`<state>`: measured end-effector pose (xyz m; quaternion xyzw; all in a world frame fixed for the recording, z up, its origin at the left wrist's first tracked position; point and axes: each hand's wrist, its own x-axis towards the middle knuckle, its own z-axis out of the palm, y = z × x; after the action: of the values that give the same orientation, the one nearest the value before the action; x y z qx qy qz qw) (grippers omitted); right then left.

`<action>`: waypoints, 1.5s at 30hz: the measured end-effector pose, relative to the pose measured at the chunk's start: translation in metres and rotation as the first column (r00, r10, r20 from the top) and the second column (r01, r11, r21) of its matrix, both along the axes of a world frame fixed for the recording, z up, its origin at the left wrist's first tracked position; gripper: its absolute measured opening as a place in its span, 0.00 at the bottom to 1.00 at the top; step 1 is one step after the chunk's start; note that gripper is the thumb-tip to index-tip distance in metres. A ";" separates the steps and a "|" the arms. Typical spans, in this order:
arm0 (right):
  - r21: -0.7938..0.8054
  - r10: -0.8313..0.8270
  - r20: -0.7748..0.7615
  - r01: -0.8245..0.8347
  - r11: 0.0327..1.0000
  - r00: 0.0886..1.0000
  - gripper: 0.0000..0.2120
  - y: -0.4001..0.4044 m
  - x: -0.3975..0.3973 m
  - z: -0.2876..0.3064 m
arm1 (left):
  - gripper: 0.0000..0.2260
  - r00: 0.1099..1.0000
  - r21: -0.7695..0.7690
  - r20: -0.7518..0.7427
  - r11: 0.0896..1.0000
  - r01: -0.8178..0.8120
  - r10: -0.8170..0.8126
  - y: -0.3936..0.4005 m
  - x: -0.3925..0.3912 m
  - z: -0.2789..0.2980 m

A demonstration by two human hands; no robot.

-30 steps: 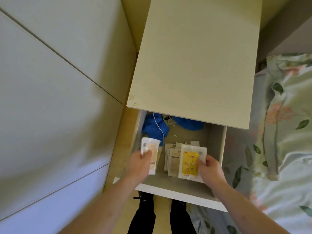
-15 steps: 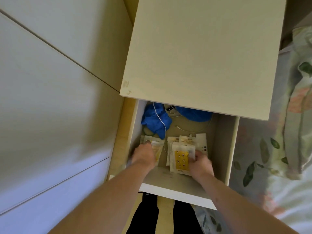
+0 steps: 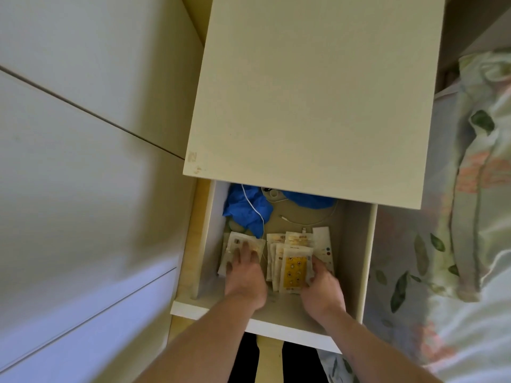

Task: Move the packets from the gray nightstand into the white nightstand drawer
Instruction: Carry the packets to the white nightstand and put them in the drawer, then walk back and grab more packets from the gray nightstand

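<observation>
Head view: both hands down inside the open white nightstand drawer (image 3: 356, 261). Left hand (image 3: 244, 272) lies flat, fingers spread, pressing on a pale packet (image 3: 237, 244) at the drawer's left side. Right hand (image 3: 322, 288) has fingers curled round the edge of the yellow-printed packet (image 3: 296, 269), which tops a stack of packets (image 3: 276, 244) between the hands. Blue cloth (image 3: 246, 208) and white cable (image 3: 257, 211) beyond the fingertips. Floral bedding (image 3: 456, 217) right of the right hand.
</observation>
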<state>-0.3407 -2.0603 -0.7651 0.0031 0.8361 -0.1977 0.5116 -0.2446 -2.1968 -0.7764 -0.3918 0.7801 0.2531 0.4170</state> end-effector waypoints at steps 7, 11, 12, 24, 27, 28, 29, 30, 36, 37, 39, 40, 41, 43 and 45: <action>0.005 -0.011 0.077 0.010 1.000 0.997 0.30 -0.001 -0.003 -0.004 | 0.39 0.968 0.168 0.250 0.983 -0.068 0.024 -0.005 0.005 -0.003; 0.046 -0.019 0.092 0.014 0.999 0.996 0.39 0.003 -0.011 0.016 | 0.35 0.988 0.151 0.152 0.988 -0.042 0.018 -0.018 0.002 0.027; 0.060 -0.016 0.089 0.010 0.998 0.996 0.41 0.004 -0.013 0.025 | 0.34 0.994 0.136 0.113 0.991 -0.019 0.003 -0.021 0.001 0.038; -0.068 -0.063 -0.175 0.051 0.996 0.983 0.35 0.038 0.024 0.279 | 0.25 0.920 0.136 -0.386 0.982 0.130 -0.068 -0.030 0.015 0.273; -0.159 -0.206 -0.288 0.165 0.973 0.935 0.28 0.054 0.055 0.347 | 0.22 0.863 0.129 -0.474 0.956 0.264 -0.175 -0.023 0.022 0.341; -0.182 -0.256 -0.311 0.207 0.961 0.915 0.27 0.059 0.067 0.367 | 0.22 0.840 0.122 -0.498 0.942 0.314 -0.216 -0.019 0.027 0.362; -0.207 -0.317 -0.328 0.260 0.943 0.890 0.25 0.065 0.080 0.386 | 0.21 0.814 0.118 -0.523 0.925 0.362 -0.252 -0.015 0.031 0.382; -0.228 -0.378 -0.344 0.314 0.922 0.860 0.25 0.073 0.093 0.403 | 0.20 0.786 0.114 -0.548 0.906 0.408 -0.285 -0.010 0.035 0.401; -0.316 -0.619 -0.390 0.533 0.785 0.681 0.26 0.128 0.175 0.483 | 0.17 0.565 0.051 -0.691 0.749 0.660 -0.451 0.027 0.044 0.493; -0.331 -0.647 -0.399 0.556 0.762 0.649 0.25 0.139 0.190 0.494 | 0.17 0.520 0.026 -0.709 0.720 0.694 -0.476 0.037 0.045 0.506; -0.346 -0.673 -0.429 0.578 0.739 0.603 0.24 0.163 0.222 0.513 | 0.18 0.433 -0.016 -0.739 0.655 0.756 -0.517 0.061 0.048 0.529; -0.350 -0.685 -0.445 0.592 0.725 0.576 0.23 0.176 0.240 0.521 | 0.18 0.386 -0.037 -0.750 0.617 0.786 -0.537 0.076 0.051 0.540; -0.359 -0.701 -0.462 0.608 0.708 0.543 0.23 0.189 0.257 0.530 | 0.18 0.336 -0.058 -0.763 0.577 0.815 -0.552 0.094 0.056 0.551; -0.384 -0.733 -0.492 0.638 0.667 0.471 0.24 0.219 0.296 0.546 | 0.17 0.238 -0.093 -0.789 0.493 0.865 -0.566 0.136 0.073 0.574; -0.392 -0.760 -0.513 0.679 0.621 0.399 0.24 0.251 0.338 0.562 | 0.18 0.157 -0.116 -0.809 0.416 0.902 -0.566 0.182 0.098 0.594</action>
<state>-0.0032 -1.8094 -0.2033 0.2654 0.8576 -0.4365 0.0587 -0.1464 -2.0144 -0.1828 0.2929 0.8888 0.2972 0.1895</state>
